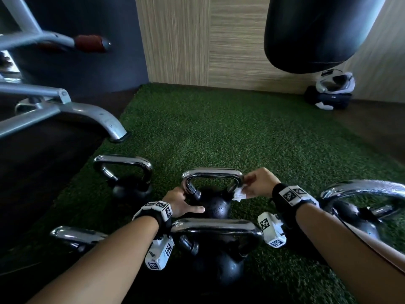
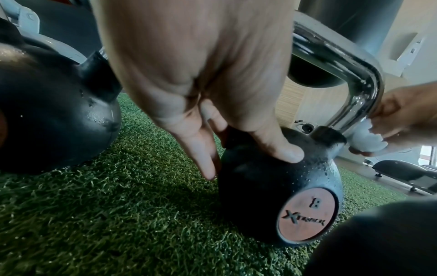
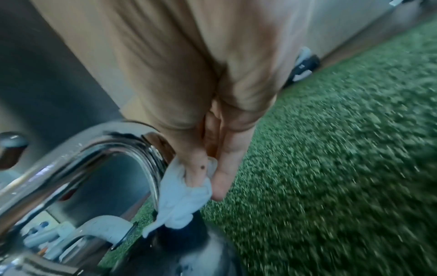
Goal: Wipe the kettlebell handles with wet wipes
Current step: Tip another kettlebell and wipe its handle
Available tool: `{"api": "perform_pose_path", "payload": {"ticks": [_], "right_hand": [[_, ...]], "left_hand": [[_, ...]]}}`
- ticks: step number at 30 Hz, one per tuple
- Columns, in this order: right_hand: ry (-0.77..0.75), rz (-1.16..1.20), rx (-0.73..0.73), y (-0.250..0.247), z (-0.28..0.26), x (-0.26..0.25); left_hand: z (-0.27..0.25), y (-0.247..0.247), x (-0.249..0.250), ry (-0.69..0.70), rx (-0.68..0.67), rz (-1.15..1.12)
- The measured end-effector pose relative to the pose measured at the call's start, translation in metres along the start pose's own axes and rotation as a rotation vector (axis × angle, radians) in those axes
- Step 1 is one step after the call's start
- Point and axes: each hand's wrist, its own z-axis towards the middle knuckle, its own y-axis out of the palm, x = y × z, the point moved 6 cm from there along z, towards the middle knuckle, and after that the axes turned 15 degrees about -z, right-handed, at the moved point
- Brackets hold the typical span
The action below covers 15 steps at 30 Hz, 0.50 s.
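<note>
Head view: middle kettlebell (image 1: 215, 204) stood on green turf (image 1: 241, 139). Right hand (image 1: 259, 183) pinched crumpled wet wipe (image 1: 239, 195) against right upright of chrome handle (image 1: 212, 173). Left hand (image 1: 183, 201) rested on black body, fingers straight. Crowded by four more kettlebells; nearest one (image 1: 217, 244) between camera and work.

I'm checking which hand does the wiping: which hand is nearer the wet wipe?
Right. The right hand pinches the wet wipe against the kettlebell handle; the left hand rests on the black ball across from it.
</note>
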Motion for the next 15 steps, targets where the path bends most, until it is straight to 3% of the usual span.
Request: {"api": "perform_pose_path", "payload": {"ticks": [7,12,15], "right_hand": [[0.081,0.429,-0.013,0.035,-0.006,0.019],[0.206,0.517,0.113,0.005,-0.008,0.042],[0.185,0.610,0.269,-0.028,-0.013,0.039]], "left_hand": [[0.002,0.002,-0.002,-0.038,-0.011,-0.004],[0.004,-0.018,-0.002,-0.122,-0.123,-0.126],[0.008,-0.064,0.013,-0.059,0.057,-0.277]]}}
